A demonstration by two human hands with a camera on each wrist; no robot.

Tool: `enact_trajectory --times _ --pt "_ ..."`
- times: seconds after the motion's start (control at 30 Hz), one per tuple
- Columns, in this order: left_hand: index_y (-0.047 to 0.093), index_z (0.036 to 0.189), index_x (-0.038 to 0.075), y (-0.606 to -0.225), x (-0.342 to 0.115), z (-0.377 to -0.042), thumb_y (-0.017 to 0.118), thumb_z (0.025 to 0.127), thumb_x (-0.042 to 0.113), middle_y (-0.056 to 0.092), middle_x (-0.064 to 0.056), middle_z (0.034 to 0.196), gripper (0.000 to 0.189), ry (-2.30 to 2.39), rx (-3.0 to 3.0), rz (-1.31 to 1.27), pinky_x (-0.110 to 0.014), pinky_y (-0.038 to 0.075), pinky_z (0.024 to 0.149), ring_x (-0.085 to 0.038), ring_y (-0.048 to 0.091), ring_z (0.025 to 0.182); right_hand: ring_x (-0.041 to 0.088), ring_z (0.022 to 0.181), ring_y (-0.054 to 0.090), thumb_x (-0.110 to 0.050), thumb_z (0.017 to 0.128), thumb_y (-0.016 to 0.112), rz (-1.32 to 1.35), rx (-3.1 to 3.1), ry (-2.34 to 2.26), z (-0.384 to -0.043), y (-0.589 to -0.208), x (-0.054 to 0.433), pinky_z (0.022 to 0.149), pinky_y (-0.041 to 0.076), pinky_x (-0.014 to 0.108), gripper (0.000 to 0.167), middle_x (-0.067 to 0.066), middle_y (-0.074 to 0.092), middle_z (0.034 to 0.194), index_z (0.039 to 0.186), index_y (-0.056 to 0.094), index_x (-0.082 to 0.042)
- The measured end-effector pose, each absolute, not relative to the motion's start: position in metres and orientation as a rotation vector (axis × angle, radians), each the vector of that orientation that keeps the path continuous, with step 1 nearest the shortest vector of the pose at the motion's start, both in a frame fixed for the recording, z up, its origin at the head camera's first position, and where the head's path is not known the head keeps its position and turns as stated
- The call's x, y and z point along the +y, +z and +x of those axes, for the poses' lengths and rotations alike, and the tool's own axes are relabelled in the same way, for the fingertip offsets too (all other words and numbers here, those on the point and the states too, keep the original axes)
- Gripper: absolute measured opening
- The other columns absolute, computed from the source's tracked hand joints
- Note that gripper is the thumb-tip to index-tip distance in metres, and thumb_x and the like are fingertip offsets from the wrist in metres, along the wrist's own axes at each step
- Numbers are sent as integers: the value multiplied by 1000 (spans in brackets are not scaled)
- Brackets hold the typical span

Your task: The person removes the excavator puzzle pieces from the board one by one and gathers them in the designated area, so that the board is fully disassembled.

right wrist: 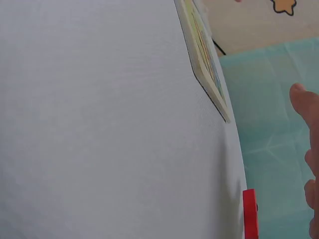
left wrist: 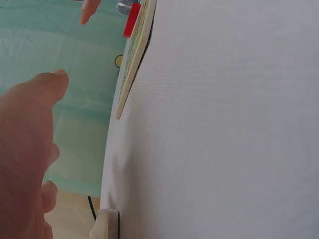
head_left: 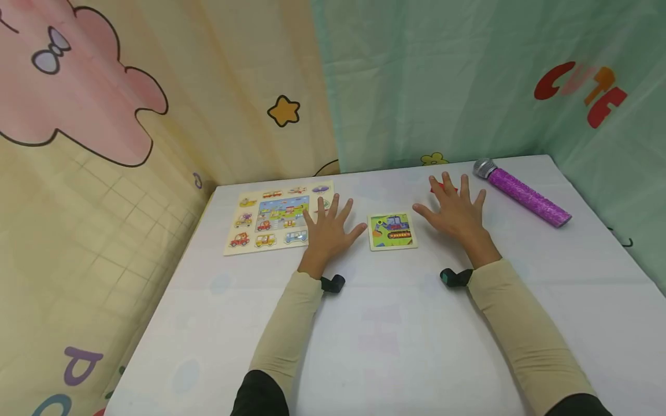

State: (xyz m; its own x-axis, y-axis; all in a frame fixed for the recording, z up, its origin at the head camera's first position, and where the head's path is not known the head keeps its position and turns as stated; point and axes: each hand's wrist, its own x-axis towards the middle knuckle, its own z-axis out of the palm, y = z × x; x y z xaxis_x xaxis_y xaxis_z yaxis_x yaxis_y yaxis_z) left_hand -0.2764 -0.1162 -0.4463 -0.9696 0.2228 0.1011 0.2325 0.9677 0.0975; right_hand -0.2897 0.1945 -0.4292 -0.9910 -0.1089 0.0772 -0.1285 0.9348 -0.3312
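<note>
My left hand (head_left: 328, 236), fingers straight and spread, is held over the right side of a wooden puzzle board (head_left: 278, 214) with vehicle pictures. It partly covers that board. My right hand (head_left: 457, 212) is spread the same way, and its fingers overlap a small red object (head_left: 436, 187), mostly hidden in the head view. Between the two hands lies a small square puzzle (head_left: 393, 231) showing a tracked digger-like vehicle. In the right wrist view the red object (right wrist: 250, 214) appears as a thick red block edge, apart from the hand. Neither hand holds anything.
A microphone (head_left: 528, 195) with a glittery purple handle and silver head lies at the back right of the white table (head_left: 385, 346). Printed curtains (head_left: 437, 75) hang behind and beside the table. Each wrist wears a black camera strap (head_left: 333, 283).
</note>
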Motion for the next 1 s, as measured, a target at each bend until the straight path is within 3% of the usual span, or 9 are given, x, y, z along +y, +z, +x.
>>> enact_trajectory --times 0.17,0.3,0.4,0.47,0.7,0.87,1.0 --pt "29 161 28 -445 -120 -269 40 96 73 12 -3 169 80 -301 -3022 -515 -70 1 112 -38 3 153 46 150 -12 -72 95 44 373 -3060 578 -291 -431 182 105 -11 75 91 15 7 168 164 14 -21" --pt "45 154 19 -441 -123 -258 59 97 57 26 -4 165 70 -509 -3022 -859 -59 14 117 -29 20 151 43 147 24 -42 100 63 720 -3075 713 -289 -426 161 112 16 68 68 17 37 159 157 39 -13" --pt "52 149 18 -442 -123 -253 65 97 50 35 -4 161 63 -579 -3043 -1029 -47 26 117 -24 32 147 37 131 47 -26 98 68 915 -3054 726 -291 -422 142 106 38 57 50 15 57 139 144 57 -9" --pt "53 148 19 -443 -121 -252 65 97 49 39 -4 159 60 -565 -3044 -1069 -41 31 114 -23 37 144 32 117 55 -21 98 68 997 -3039 673 -295 -421 131 100 45 51 42 13 62 126 138 62 -8" --pt "55 146 23 -442 -114 -254 63 100 42 44 -3 156 51 -479 -3011 -1060 -41 38 109 -24 45 137 23 90 56 -14 101 62 1060 -3155 661 -319 -427 107 86 51 39 32 8 61 105 132 61 -6" --pt "56 145 25 -443 -113 -257 63 100 40 47 -2 154 48 -467 -3000 -1039 -43 41 105 -25 48 133 22 79 54 -12 101 60 1072 -3208 770 -334 -433 105 74 47 38 28 6 59 89 129 58 -10" --pt "60 142 26 -445 -113 -259 63 101 40 48 -2 153 44 -420 -2993 -1033 -44 42 103 -26 49 131 23 79 53 -11 98 61 1098 -3216 760 -338 -430 102 77 45 40 26 6 58 86 124 57 -13"
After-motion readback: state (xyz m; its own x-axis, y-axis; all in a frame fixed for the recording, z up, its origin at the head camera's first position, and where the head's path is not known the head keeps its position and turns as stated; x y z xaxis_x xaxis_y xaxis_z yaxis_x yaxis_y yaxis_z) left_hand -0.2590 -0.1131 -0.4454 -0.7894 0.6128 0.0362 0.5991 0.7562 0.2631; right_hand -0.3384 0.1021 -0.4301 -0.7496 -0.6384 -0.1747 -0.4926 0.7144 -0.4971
